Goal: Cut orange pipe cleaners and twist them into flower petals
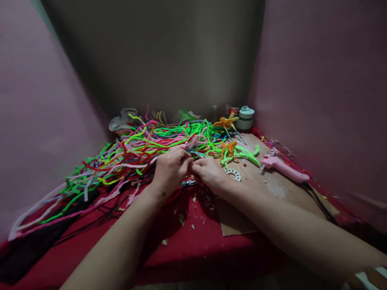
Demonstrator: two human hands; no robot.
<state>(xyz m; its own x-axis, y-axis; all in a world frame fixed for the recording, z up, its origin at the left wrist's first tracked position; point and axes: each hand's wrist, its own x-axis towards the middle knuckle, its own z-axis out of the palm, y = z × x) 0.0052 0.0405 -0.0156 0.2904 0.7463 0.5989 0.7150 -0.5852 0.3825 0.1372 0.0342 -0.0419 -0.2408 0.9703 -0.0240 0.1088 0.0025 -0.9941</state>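
My left hand and my right hand meet fingertip to fingertip near the middle of the view, both closed in a pinch. Whatever lies between the fingertips is too small and too covered to name. Just behind and left of them spreads a large heap of colourful fuzzy stems, in green, pink, red and yellow. Below the fingers a small metal tool lies partly hidden. To the right of my right hand is a white ring with holes, with an orange fuzzy flower on green stems behind it.
A pink glue gun with a black cord rests on a brown board at the right. Another orange flower and a pale lidded jar stand at the back. Scraps dot the red cloth. Pink walls flank both sides.
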